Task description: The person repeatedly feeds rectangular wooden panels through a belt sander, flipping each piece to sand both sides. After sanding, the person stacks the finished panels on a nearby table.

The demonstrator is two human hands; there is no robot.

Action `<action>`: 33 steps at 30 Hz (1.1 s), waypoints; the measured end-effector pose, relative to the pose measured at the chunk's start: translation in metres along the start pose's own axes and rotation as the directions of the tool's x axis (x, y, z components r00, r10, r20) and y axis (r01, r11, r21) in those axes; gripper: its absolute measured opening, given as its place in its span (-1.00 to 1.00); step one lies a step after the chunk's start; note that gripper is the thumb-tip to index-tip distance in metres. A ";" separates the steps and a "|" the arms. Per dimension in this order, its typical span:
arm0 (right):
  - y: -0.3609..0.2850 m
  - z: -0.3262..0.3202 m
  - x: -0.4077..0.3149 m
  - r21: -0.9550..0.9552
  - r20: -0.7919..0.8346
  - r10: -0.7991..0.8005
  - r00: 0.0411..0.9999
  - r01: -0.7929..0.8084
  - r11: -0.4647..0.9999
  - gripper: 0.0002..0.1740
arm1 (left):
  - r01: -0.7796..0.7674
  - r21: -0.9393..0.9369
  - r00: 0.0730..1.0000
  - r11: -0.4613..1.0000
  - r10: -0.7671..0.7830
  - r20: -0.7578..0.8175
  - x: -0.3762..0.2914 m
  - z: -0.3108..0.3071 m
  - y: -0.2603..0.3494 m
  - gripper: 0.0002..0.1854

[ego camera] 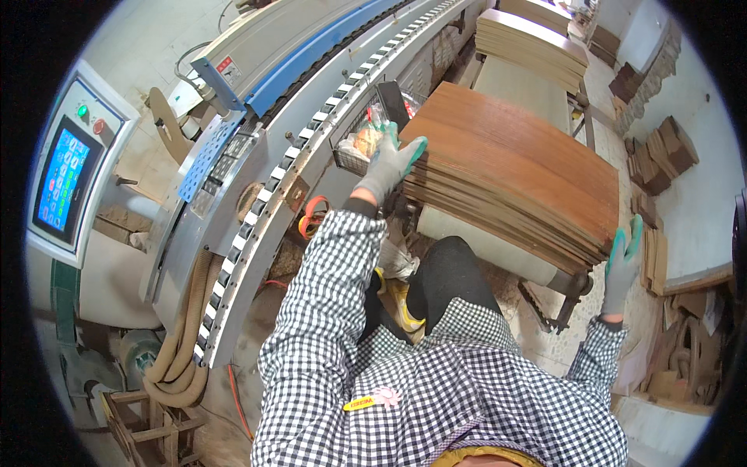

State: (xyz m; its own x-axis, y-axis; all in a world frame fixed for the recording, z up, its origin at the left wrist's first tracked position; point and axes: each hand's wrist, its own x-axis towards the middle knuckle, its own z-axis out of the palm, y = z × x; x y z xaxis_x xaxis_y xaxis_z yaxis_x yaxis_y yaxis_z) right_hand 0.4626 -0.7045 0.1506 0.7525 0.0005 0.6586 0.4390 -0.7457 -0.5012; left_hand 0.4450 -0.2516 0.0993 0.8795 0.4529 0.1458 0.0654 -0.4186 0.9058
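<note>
A stack of reddish-brown wood-grain panels (513, 169) lies before me on a roller conveyor. My left hand (390, 160), in a grey glove with green fingertips, is at the stack's left end with its fingers spread. Whether it touches the panel edges I cannot tell. At the right end, my right hand (623, 262), gloved the same way, is upright beside the near right corner, its fingers apart. Neither hand is closed around a panel. Behind my left hand a black wire basket (350, 160) holds plastic-wrapped items and a dark flat object.
On the left runs a machine's roller track (262, 201), with a lit control panel (67, 175) further out. Orange-handled scissors (314, 217) hang by the track. Pale panels (531, 46) are stacked beyond the brown ones. Brown offcuts (662, 154) lean at the right wall.
</note>
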 end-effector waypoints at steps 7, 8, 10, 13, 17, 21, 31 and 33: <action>0.050 0.008 0.012 0.159 0.407 0.334 0.850 -0.425 0.891 -0.35 | 0.123 -0.061 0.990 0.991 -0.118 0.077 0.015 0.002 -0.005 -0.17; 0.055 0.008 0.011 0.196 0.375 0.234 0.897 -0.324 0.926 -0.36 | 0.075 -0.054 0.996 0.996 -0.073 0.043 0.013 0.002 -0.009 -0.20; 0.062 0.003 0.011 -0.088 0.276 -0.244 0.930 0.277 0.957 -0.38 | 0.068 -0.092 0.997 0.993 -0.070 -0.015 0.000 0.003 -0.017 -0.26; 0.062 -0.010 -0.010 -0.068 0.231 -0.332 0.914 0.356 0.932 -0.43 | 0.065 -0.399 0.988 0.915 -0.115 -0.103 -0.036 0.003 -0.023 -0.45; 0.051 -0.042 -0.046 0.451 0.310 0.126 0.942 -0.262 0.853 -0.46 | -0.048 -0.691 0.932 0.721 -0.217 -0.291 -0.090 0.003 -0.027 -0.67; 0.038 -0.052 -0.074 0.593 0.473 0.395 0.788 -0.616 0.519 -0.44 | -0.049 -0.908 0.889 0.415 -0.397 -0.229 -0.147 -0.016 -0.038 -0.70; -0.067 0.030 -0.098 0.647 0.760 -0.036 0.649 -0.751 0.127 -0.48 | -0.498 -0.237 0.797 0.834 0.332 -0.505 -0.234 -0.104 -0.069 -0.51; -0.097 0.062 -0.109 0.668 0.735 -0.028 0.678 -0.715 0.207 -0.52 | -0.414 0.044 0.803 0.909 0.387 -0.453 -0.249 -0.110 -0.071 -0.38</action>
State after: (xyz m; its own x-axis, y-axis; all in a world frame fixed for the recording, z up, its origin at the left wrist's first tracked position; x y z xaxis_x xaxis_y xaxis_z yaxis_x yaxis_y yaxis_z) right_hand 0.3688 -0.5910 0.0921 0.8583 0.5110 0.0479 -0.1197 0.2901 -0.9495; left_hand 0.1696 -0.2477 0.0421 0.5182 0.5582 0.6479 -0.2835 -0.6026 0.7460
